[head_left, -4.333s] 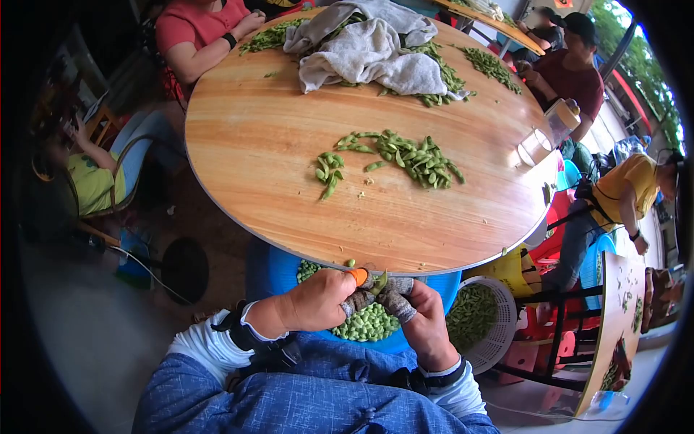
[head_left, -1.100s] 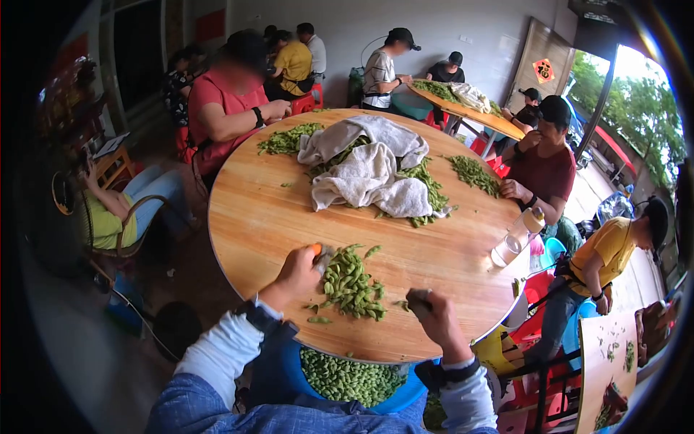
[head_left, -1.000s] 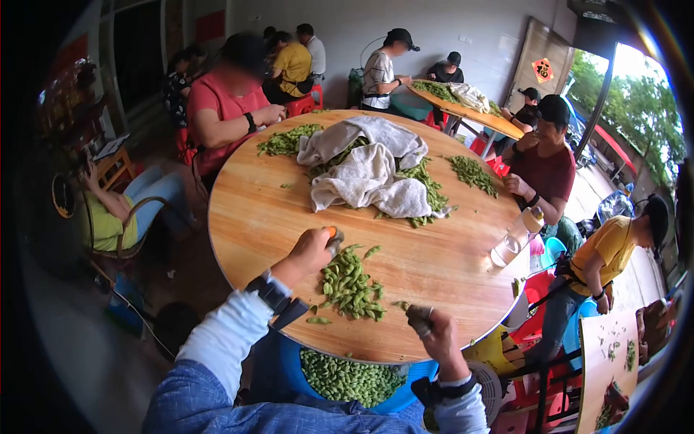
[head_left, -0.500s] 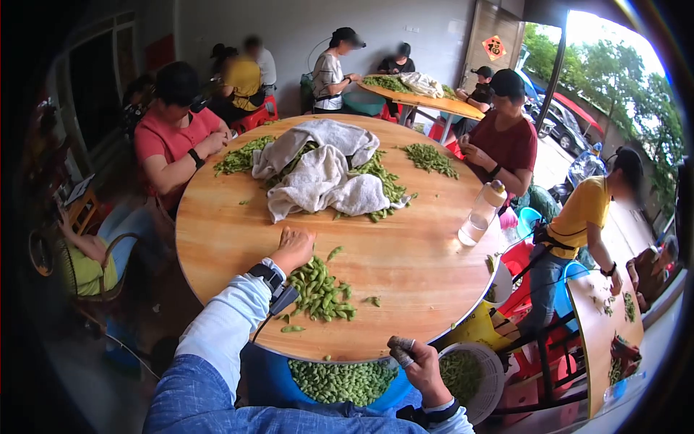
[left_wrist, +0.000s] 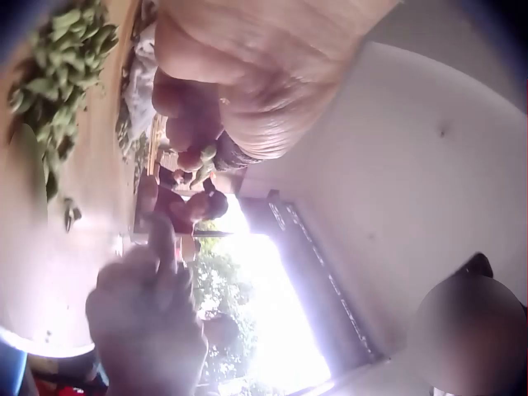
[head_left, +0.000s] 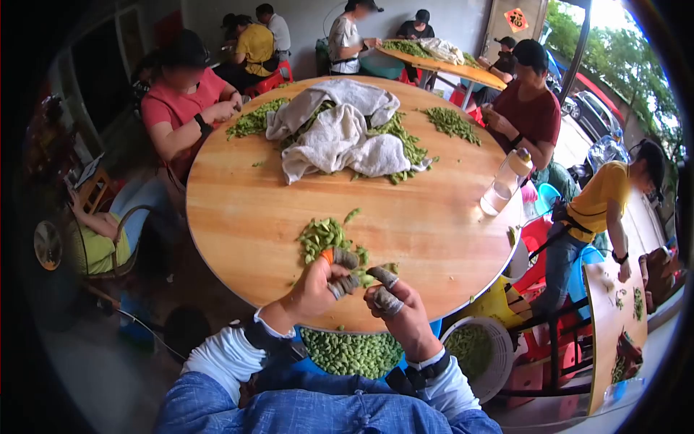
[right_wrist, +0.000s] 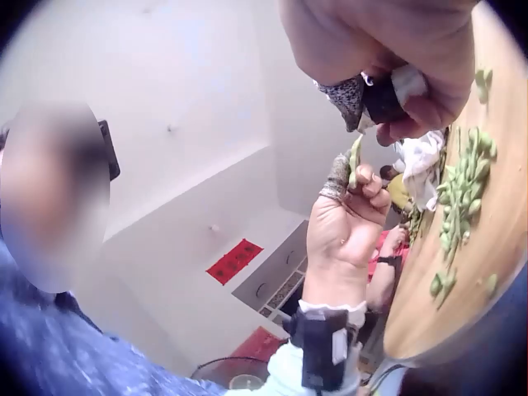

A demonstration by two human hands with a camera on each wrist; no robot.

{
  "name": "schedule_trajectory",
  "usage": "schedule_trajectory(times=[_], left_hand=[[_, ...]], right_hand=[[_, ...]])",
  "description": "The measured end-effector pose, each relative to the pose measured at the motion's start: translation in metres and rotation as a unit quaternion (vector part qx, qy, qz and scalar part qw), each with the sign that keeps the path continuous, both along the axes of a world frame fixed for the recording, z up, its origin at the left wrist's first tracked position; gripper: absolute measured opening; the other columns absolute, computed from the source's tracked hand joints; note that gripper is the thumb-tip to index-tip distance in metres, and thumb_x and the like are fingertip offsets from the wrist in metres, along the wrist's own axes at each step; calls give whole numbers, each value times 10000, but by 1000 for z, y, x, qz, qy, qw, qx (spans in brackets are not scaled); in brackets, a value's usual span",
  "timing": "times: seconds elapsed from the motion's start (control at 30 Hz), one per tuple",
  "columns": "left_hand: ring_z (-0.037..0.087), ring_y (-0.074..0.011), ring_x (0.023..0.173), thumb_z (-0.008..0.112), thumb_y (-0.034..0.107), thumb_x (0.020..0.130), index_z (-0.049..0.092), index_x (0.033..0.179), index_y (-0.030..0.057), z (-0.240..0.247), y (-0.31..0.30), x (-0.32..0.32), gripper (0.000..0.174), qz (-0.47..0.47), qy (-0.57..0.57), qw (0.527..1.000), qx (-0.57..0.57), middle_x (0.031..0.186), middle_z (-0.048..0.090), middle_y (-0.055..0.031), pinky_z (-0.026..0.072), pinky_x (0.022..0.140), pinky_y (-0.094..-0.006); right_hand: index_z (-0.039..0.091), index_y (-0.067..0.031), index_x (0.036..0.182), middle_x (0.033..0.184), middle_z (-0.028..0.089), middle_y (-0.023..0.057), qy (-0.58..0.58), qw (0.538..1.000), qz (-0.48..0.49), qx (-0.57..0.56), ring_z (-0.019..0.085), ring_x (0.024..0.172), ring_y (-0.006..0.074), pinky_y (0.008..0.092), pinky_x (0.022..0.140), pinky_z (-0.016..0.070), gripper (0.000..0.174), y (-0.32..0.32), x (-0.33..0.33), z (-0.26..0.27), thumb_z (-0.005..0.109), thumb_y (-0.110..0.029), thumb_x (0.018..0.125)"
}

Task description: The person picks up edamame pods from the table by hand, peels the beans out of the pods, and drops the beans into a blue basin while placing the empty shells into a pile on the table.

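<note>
Pinching a slim green pod (right_wrist: 355,161), the left hand (head_left: 311,293), with grey-wrapped fingertips and an orange band, is above the near edge of the round, wood-grained desk (head_left: 238,217). Just beyond it lies a loose pile of green pods (head_left: 320,237); toward the far edge, a crumpled greyish-white cloth (head_left: 332,141) partly covers a larger green heap (head_left: 405,148). Below the near edge, a blue plastic basin (head_left: 436,328) holds shelled pale-green beans (head_left: 350,353). The right hand (head_left: 406,322), also grey-wrapped, is close to the left but apart, its fingers loosely bent with nothing visible in them. Right of it, beneath the desk's near-right edge, a white perforated plastic basket (head_left: 502,358) contains green material. A clear bottle with a yellowish lid (head_left: 506,184) stands by the right edge. Farther back, a red paper diamond (head_left: 515,19) reads "福".
</note>
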State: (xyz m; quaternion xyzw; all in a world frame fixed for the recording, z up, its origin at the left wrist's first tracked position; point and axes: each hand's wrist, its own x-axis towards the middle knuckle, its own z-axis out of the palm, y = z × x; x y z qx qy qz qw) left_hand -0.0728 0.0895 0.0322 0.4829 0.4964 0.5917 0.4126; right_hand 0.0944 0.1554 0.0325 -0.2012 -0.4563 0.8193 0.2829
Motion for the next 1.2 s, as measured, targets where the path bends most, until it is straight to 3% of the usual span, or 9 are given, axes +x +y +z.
schedule_trajectory(times=[0.13,0.27,0.4,0.5,0.57,0.67,0.77,0.97,1.2], left_hand=[[524,-93,672,551,122,816,477,951,0,-12,-17,17,196,9,65,998,14,794,525,-37,440,613,-223],[500,-77,594,437,223,879,502,954,25,-2,-25,6,221,-158,-41,969,-185,644,523,-4,419,542,-220],[469,-70,574,461,221,871,538,862,32,5,-25,4,205,-284,-52,940,-180,643,501,20,394,535,-214],[454,-69,575,483,214,859,539,847,31,6,-30,15,192,-201,0,972,-120,649,484,36,388,535,-221],[516,-171,545,538,193,811,543,828,31,2,-33,17,163,-129,159,978,-41,615,532,-53,403,519,-270],[545,-318,585,576,199,748,543,796,30,14,-42,21,178,-31,366,930,3,597,531,-175,413,502,-356],[544,-307,568,564,195,737,533,749,24,21,-45,28,174,-10,497,868,13,572,525,-148,405,489,-382],[522,-289,564,582,113,601,538,711,3,9,-49,28,161,5,557,828,63,582,495,-123,400,518,-381],[530,-276,584,544,50,539,534,743,-5,9,-52,30,211,3,577,814,59,619,510,-121,406,511,-373]], right_hand=[[552,3,1017,810,588,10,8,999,42,3,501,685,62,188,610,395,238,0,5,-13,555,-107,805],[549,13,1012,885,597,34,4,996,50,75,539,794,93,224,718,429,229,-4,9,-11,560,-68,798],[538,25,1028,918,595,50,21,990,100,93,539,852,112,248,783,424,242,-3,15,-8,556,-66,804],[529,33,1040,934,590,57,-28,992,39,119,533,866,114,249,789,421,252,-12,19,5,550,-72,811],[525,39,1043,942,585,58,-73,988,9,135,531,867,113,245,789,419,257,-14,23,11,548,-75,814],[526,42,1039,936,583,43,-118,985,31,122,525,851,100,227,774,411,256,-16,33,7,537,-99,826],[537,35,1023,899,583,19,-112,987,29,112,515,808,81,211,723,408,245,-19,34,3,528,-122,836],[552,27,981,830,566,-17,-138,983,23,115,481,733,53,195,647,388,216,-24,33,8,530,-130,835],[557,28,934,843,581,10,-151,979,6,138,508,770,73,210,693,406,162,-24,30,2,527,-92,828]])
